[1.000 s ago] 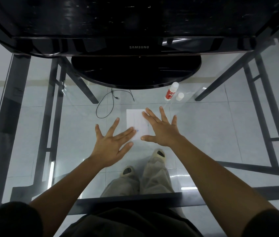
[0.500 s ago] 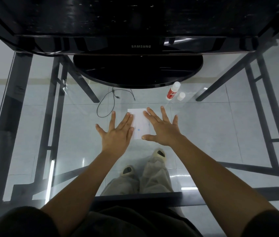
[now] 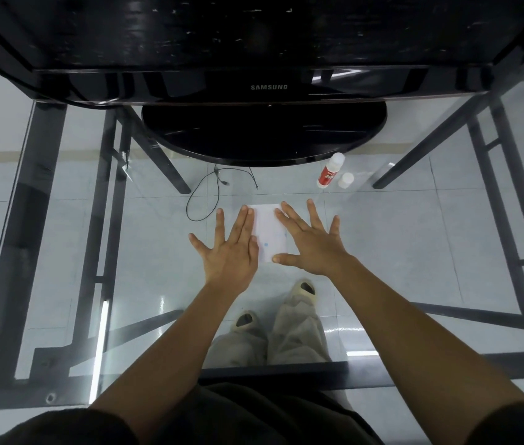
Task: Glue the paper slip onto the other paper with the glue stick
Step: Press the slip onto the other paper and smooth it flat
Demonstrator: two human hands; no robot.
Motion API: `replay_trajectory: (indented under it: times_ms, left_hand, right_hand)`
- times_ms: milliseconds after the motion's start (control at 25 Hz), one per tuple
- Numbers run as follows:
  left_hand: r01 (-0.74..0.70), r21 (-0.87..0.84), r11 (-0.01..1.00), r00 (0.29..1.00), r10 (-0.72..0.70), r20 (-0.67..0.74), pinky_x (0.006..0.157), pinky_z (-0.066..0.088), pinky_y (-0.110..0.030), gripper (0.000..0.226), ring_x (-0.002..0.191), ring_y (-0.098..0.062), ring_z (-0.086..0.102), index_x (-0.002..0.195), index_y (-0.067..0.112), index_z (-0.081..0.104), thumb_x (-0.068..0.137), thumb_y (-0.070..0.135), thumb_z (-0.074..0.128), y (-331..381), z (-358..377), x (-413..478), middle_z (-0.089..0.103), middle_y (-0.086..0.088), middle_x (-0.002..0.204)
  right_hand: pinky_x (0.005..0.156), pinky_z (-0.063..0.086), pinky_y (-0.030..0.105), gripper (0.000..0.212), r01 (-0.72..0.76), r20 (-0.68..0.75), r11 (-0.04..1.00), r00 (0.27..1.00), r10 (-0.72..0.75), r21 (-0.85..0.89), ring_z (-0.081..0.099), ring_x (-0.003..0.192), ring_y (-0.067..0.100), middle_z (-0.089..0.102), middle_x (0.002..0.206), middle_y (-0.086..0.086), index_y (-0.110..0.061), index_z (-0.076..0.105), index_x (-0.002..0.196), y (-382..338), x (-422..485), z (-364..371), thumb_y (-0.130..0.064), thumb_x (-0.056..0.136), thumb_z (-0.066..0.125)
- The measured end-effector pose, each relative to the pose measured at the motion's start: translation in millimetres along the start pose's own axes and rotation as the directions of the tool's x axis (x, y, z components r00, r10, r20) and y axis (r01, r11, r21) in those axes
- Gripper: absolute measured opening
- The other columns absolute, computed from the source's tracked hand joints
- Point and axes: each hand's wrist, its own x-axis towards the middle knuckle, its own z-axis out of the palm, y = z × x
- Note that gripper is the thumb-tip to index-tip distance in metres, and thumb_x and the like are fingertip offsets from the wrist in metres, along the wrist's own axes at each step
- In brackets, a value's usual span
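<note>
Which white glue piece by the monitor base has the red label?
The taller one, the glue stick, leaning on the left of the pair. The short cap to its right is plain white. Both sit beyond the hands, untouched.

Both hands lie flat and spread on the glass desk [image 3: 414,239], the left hand [image 3: 230,252] and right hand [image 3: 313,248] flanking the white paper [image 3: 268,232] — only a narrow strip of it shows between them. Behind, the monitor base [image 3: 264,133] blocks the far middle. The glue stick [image 3: 329,171] and its cap [image 3: 346,180] stand at the far right, apart from the right hand — bare glass lies wide to either side.
</note>
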Motion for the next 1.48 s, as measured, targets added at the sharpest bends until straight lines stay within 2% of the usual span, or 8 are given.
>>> replay_trajectory:
  times_ms: [240,400,520,680,800,960,1400,1480]
  left_hand:
    - [-0.011,-0.010,1.000,1.000,0.011,-0.013,0.103,-0.001,-0.070,0.053,0.142,-0.022,-0.013,0.139,0.035,-0.023,0.088,0.045,-0.010,-1.7,0.5,3.1,-0.006,0.017,0.155]
    - [-0.009,-0.012,1.000,0.999,0.008,-0.032,0.103,-0.002,-0.070,0.053,0.142,-0.022,-0.013,0.140,0.035,-0.021,0.089,0.045,-0.010,-0.1,0.5,1.1,-0.004,0.018,0.155]
    - [-0.008,-0.012,1.000,0.999,0.008,-0.036,0.103,-0.003,-0.069,0.052,0.142,-0.021,-0.014,0.139,0.036,-0.023,0.090,0.045,-0.009,-0.5,2.3,2.0,-0.005,0.018,0.155]
    - [-0.004,-0.019,1.000,0.999,0.003,-0.048,0.103,-0.003,-0.069,0.052,0.142,-0.021,-0.013,0.140,0.036,-0.021,0.090,0.045,-0.009,-0.5,3.8,1.8,-0.004,0.019,0.155]
    - [-0.011,-0.019,1.000,0.998,0.010,-0.054,0.103,-0.001,-0.069,0.051,0.142,-0.021,-0.013,0.139,0.036,-0.023,0.091,0.045,-0.007,-0.9,5.2,1.5,-0.005,0.019,0.155]
    - [-0.010,-0.024,1.000,0.998,0.009,-0.057,0.103,-0.004,-0.068,0.051,0.142,-0.021,-0.015,0.136,0.037,-0.028,0.092,0.044,-0.003,-1.6,6.6,2.1,-0.007,0.018,0.155]
    - [-0.016,-0.022,1.000,0.998,0.015,-0.054,0.103,-0.003,-0.069,0.052,0.142,-0.021,-0.015,0.139,0.034,-0.024,0.092,0.044,-0.004,-3.5,5.4,3.5,-0.005,0.016,0.155]
    - [-0.020,-0.035,0.999,0.998,0.018,-0.054,0.103,-0.003,-0.069,0.052,0.141,-0.021,-0.016,0.139,0.035,-0.023,0.091,0.044,-0.005,-4.5,5.8,4.3,-0.005,0.017,0.155]
  right_hand:
    - [0.105,-0.008,0.067,0.095,0.023,-0.031,1.000,0.999,-0.023,0.002,-0.025,0.140,0.025,-0.017,0.155,-0.015,-0.035,-0.011,0.145,2.6,-0.5,3.5,-0.073,0.076,0.042]
    - [0.106,-0.014,0.061,0.089,0.044,-0.107,0.996,0.993,-0.052,-0.074,-0.030,0.137,0.018,-0.023,0.150,-0.015,-0.030,-0.012,0.145,8.2,-9.8,9.4,-0.077,0.076,0.018]
    - [0.104,-0.022,0.056,0.072,0.028,-0.166,0.989,0.985,-0.053,-0.148,-0.034,0.133,0.011,-0.027,0.147,-0.013,-0.028,-0.015,0.144,7.6,-21.6,14.1,-0.067,0.085,0.001]
    - [0.099,-0.034,0.050,0.070,0.089,-0.167,0.971,0.978,-0.128,-0.220,-0.031,0.135,0.012,-0.027,0.149,-0.008,-0.024,-0.013,0.145,-14.6,-39.4,28.1,-0.051,0.086,0.010]
    - [0.099,-0.033,0.051,0.073,0.126,-0.133,0.957,0.977,-0.165,-0.263,-0.029,0.136,0.016,-0.026,0.149,-0.004,-0.023,-0.013,0.145,-28.6,-41.0,36.8,-0.050,0.086,0.020]
    - [0.098,-0.035,0.049,0.071,0.143,-0.098,0.945,0.979,-0.178,-0.295,-0.032,0.133,0.015,-0.028,0.147,-0.005,-0.025,-0.020,0.143,-31.6,-38.6,38.8,-0.051,0.087,0.015]
    - [0.100,-0.032,0.052,0.067,0.074,-0.102,0.926,0.988,-0.120,-0.369,-0.014,0.143,0.021,-0.020,0.151,-0.003,-0.024,-0.009,0.146,-20.3,-60.1,33.3,-0.050,0.087,0.008]
    - [0.102,-0.027,0.054,0.066,0.082,-0.101,0.915,0.986,-0.132,-0.396,-0.007,0.143,0.022,-0.011,0.153,-0.002,-0.023,-0.001,0.147,-14.2,-65.3,32.1,-0.050,0.089,0.012]
